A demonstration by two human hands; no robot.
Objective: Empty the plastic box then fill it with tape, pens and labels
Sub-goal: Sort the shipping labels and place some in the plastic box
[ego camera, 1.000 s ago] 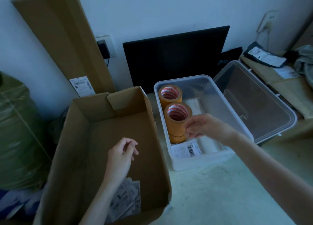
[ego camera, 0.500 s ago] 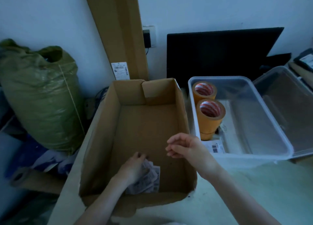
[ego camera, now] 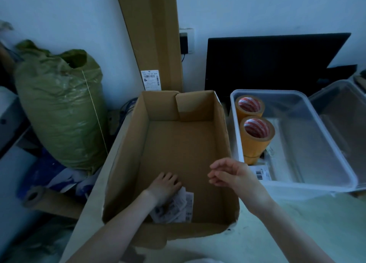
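Note:
The clear plastic box (ego camera: pixel 293 184) stands on the right and holds two stacks of tan tape rolls, one at the back (ego camera: pixel 250 108) and one nearer (ego camera: pixel 257 139), plus a white barcode label (ego camera: pixel 261 173) and clear wrapped items. Left of it is an open cardboard box (ego camera: pixel 178 143) with a pile of printed labels (ego camera: pixel 177 210) at its near end. My left hand (ego camera: pixel 165 187) rests on top of that pile, fingers stretched forward. My right hand (ego camera: pixel 230 173) hovers above the cardboard box's right side, fingers loosely bent, holding nothing.
The plastic box's clear lid (ego camera: pixel 340 114) lies to its right. A black panel (ego camera: pixel 273 62) and a tall flat carton (ego camera: pixel 152 36) lean on the wall behind. A stuffed green sack (ego camera: pixel 59 108) stands to the left, with a cardboard tube (ego camera: pixel 39 198) below it.
My right hand left the near tape stack and moved left over the cardboard box. My left hand went down onto the label pile. The view swung left.

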